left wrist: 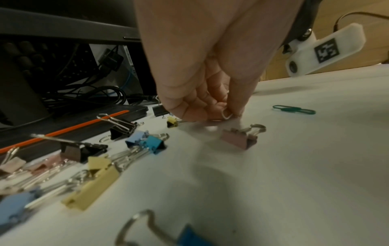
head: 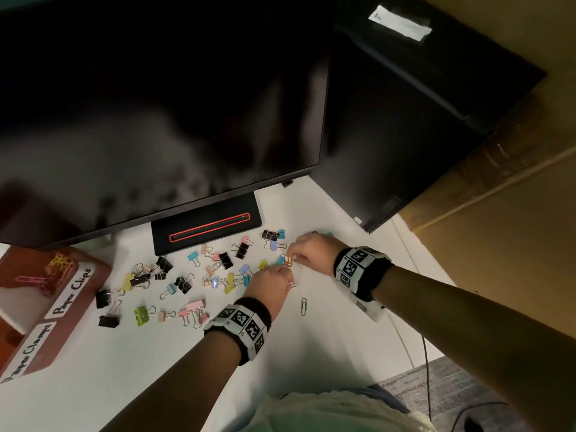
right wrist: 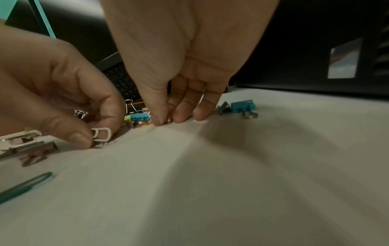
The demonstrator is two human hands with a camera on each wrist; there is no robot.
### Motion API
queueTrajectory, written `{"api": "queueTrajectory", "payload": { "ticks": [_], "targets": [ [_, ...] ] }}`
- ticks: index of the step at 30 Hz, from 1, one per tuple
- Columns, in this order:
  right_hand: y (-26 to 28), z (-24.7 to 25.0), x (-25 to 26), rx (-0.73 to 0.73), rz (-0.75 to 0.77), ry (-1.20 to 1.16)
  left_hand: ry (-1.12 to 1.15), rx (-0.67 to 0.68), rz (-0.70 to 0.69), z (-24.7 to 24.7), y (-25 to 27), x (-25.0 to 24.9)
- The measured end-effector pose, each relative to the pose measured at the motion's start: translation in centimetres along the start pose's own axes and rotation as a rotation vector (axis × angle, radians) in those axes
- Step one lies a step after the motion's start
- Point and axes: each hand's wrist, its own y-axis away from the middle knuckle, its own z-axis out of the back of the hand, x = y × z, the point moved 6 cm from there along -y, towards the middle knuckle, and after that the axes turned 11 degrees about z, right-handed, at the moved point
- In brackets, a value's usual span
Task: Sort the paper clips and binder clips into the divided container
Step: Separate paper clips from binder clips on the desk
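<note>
Many coloured and black binder clips (head: 184, 283) lie scattered on the white table (head: 327, 338). My left hand (head: 288, 280) pinches a white paper clip (left wrist: 226, 114) between thumb and forefinger, low over the table; the same white clip (right wrist: 101, 134) shows in the right wrist view. Just beyond it, my right hand (head: 291, 258) has its fingertips down on the table and pinches a small orange clip (head: 288, 260). Its kind is hidden by the fingers (right wrist: 179, 116). A green paper clip (head: 304, 306) lies loose close to both hands. The divided container (head: 90, 294) stands at the far left.
The container bears the labels "Paper Clips" and "Paper Clamps", and coloured paper clips (head: 57, 265) lie in one compartment. A monitor (head: 156, 120) and its black stand base (head: 205, 227) rise behind the clips. A black computer case (head: 405, 135) stands at the right, with cables (head: 425, 363) at the table edge.
</note>
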Motion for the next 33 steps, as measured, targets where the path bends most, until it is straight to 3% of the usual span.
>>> {"api": "queueTrajectory", "payload": {
  "ticks": [6,14,19,33],
  "targets": [
    [0.3,-0.2,-0.6,0.058,-0.067,-0.002,-0.113,0.071,-0.007,-0.5,0.1,0.4],
    [4.9,-2.2,-1.0,0.006,-0.130,-0.122,0.003,0.144,-0.183,0.4,1.2,0.0],
    [6.7,-2.6,-1.0,-0.015,-0.151,-0.171,-0.184,0.226,-0.300,-0.5,1.7,-2.0],
    [6.7,-2.5,-0.9,-0.037,-0.155,-0.167,-0.208,0.189,-0.194,-0.9,1.0,-3.0]
  ]
}}
